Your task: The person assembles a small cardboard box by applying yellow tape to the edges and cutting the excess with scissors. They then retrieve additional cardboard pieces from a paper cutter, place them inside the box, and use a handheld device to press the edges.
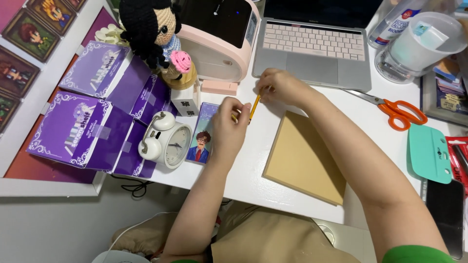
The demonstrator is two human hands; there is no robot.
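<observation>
White desk (273,190) below, with an open grey laptop (312,53) at the far edge and a tan board (304,158) lying flat near the front. Left hand (229,131) and right hand (282,86) both pinched on a thin yellow strip (254,106), held just above the desk between them, beside an illustrated card (202,134).

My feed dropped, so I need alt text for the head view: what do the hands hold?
Both hands meet over a white desk, the left hand and right hand pinching a thin yellow stick between them. A tan board lies to the right, an illustrated card and white alarm clock to the left.
</observation>
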